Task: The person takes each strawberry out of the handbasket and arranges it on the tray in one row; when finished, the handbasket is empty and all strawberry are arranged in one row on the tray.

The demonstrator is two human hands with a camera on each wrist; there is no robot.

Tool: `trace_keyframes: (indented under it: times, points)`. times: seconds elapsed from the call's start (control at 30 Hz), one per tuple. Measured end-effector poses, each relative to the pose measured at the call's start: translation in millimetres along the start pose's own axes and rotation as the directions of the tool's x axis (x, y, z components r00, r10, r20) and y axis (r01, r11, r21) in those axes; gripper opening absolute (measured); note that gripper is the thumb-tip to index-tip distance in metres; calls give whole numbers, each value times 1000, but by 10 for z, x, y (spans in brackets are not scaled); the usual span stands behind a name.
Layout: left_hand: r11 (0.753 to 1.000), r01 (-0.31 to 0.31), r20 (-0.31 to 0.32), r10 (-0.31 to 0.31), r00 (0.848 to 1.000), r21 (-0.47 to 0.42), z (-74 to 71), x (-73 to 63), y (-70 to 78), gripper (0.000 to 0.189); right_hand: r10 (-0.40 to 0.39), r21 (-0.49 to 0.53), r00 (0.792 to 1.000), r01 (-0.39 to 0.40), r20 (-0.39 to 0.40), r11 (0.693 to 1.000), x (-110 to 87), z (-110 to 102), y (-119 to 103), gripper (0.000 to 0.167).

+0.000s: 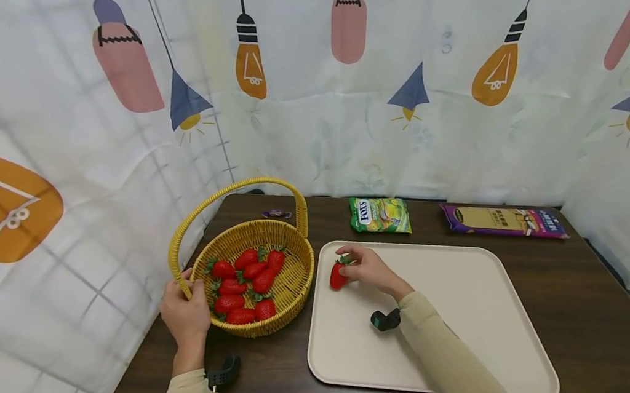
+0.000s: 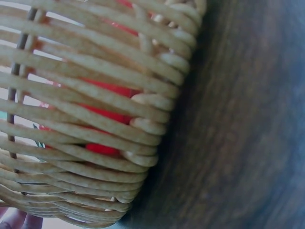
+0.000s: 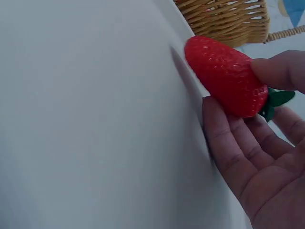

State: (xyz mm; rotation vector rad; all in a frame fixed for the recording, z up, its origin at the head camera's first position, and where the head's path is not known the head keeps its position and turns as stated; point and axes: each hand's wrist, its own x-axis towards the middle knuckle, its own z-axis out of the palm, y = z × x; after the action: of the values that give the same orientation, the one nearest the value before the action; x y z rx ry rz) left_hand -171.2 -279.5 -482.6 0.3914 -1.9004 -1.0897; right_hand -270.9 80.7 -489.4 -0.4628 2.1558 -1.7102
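A yellow wicker basket (image 1: 294, 284) with a tall arched handle stands on the left of the table, several red strawberries (image 1: 264, 280) lying inside. My left hand (image 1: 186, 308) grips the basket's left side at the foot of the handle; in the left wrist view the woven wall (image 2: 90, 124) fills most of the picture, with red showing through its gaps. Over the left part of a cream tray (image 1: 446, 309), my right hand (image 1: 372, 271) pinches one strawberry (image 3: 224, 74) between thumb and fingers. Its green leaves point away from the tray in the right wrist view.
Behind the tray lies a green Fox's candy bag (image 1: 380, 215), and to its right a long purple snack packet (image 1: 503, 221). A small purple wrapped candy (image 1: 276, 214) is behind the basket. A patterned curtain (image 1: 315, 128) hangs along the table's back and left side.
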Motion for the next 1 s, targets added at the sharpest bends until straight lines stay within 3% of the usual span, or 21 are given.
trace_keyframes:
  times: [0.2, 0.37, 0.8, 1.0]
  points:
    - [1000, -4, 0, 4, 1000, 3, -1, -5, 11, 28, -61, -177, 998, 54, -34, 983, 57, 39, -30, 56]
    - [1000, -3, 2, 3, 1000, 2, -1, -11, 20, 27, -80, -274, 993, 54, -83, 960, 61, 79, -25, 45]
    - [1000, -11, -2, 11, 1000, 13, 1, -5, 13, 28, -102, -289, 981, 51, -164, 956, 34, 172, -43, 29]
    - [1000, -1, -5, 1, 1000, 29, -15, -2, 12, 26, -76, -315, 981, 17, -177, 949, 58, 227, -38, 21]
